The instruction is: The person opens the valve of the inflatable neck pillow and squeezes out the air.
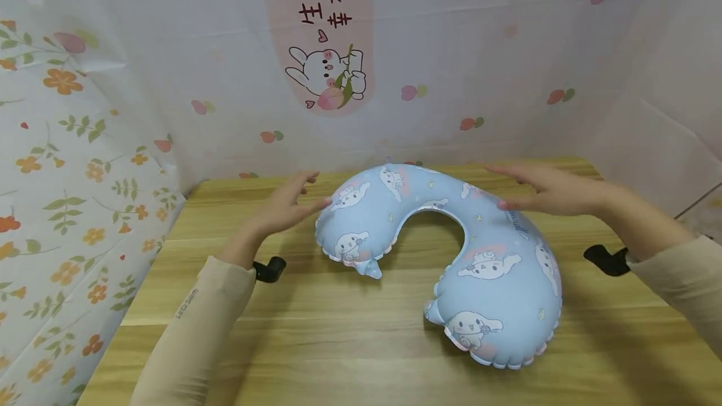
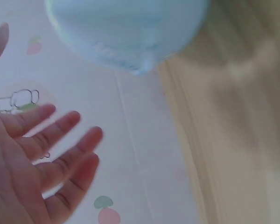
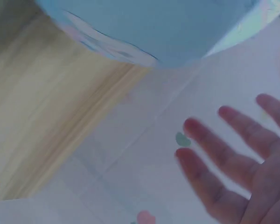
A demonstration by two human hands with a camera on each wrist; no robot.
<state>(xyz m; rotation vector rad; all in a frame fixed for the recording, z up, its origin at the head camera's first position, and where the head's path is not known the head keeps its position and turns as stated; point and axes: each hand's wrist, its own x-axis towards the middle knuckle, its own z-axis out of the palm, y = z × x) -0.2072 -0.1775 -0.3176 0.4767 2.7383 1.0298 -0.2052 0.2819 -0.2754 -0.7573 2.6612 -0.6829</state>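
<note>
A light blue inflated U-shaped neck pillow (image 1: pixel 431 196) printed with white cartoon puppies is on the wooden table, its opening toward the front. My left hand (image 1: pixel 284 205) is beside the pillow's left arm, thumb tip close to its edge; whether they touch I cannot tell. Over the right side is my right hand (image 1: pixel 555 190), with its thumb near the pillow's surface. In the left wrist view, the left fingers (image 2: pixel 60 163) are spread and relaxed, apart from the pillow (image 2: pixel 126 32). The right wrist view shows the right fingers (image 3: pixel 219 154) extended below the pillow (image 3: pixel 144 28), holding nothing.
The wooden table (image 1: pixel 316 331) ends at a white printed cloth backdrop (image 1: pixel 451 36) with a rabbit picture. Flower-patterned cloth (image 1: pixel 73 205) hangs at the left. Black wrist-camera mounts (image 1: pixel 271 269) stick out from both wrists.
</note>
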